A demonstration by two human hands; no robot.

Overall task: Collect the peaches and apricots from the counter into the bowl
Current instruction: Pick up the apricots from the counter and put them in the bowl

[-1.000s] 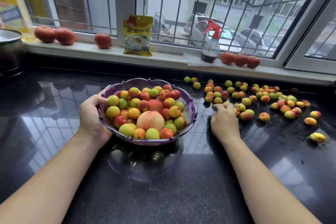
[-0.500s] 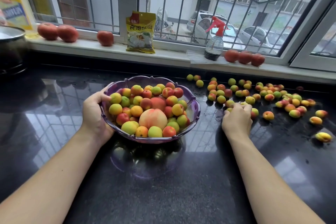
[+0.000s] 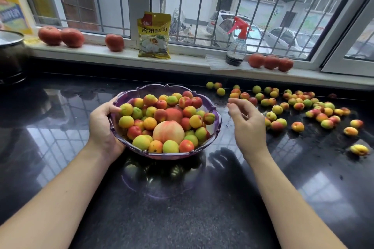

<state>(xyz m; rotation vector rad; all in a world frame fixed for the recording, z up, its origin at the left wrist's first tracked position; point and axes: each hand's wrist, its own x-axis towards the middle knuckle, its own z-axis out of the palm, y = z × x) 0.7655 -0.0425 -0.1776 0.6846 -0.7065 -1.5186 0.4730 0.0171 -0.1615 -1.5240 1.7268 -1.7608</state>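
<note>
Entry, current state: your right hand [image 3: 245, 122] has come up off the counter [image 3: 182, 208], where half a second ago it lay knuckles-down among the nearest loose apricots [image 3: 299, 107]; it now hangs in the air between the bowl [image 3: 214, 127] and the scatter, fingers loosely curled and spread, and no fruit shows in it, so count it as holding nothing. An apricot with a red cheek sits high at the bowl's right edge, which suggests the last pickup has just gone in, though the drop itself is not shown. Your left hand [image 3: 103, 125] keeps its place on the bowl's left rim, thumb hooked over the edge and touching a yellow-green fruit, fingers under the wall. Bowl contents: heaped apricots, one large pale peach [image 3: 169, 132] at the front, a redder one behind it, pile standing above the rim. Counter contents: several dozen apricots to the right, the closest just beside your right wrist, the farthest a lone yellow one [image 3: 359, 149] well apart near the right edge, three more by the back wall. Windowsill: tomatoes, a yellow packet, a spray bottle; none belong to the job. Reckoning: well under way, far from finished, and the heap looks close to spilling, so further fruit wants placing rather than dropping.
</note>
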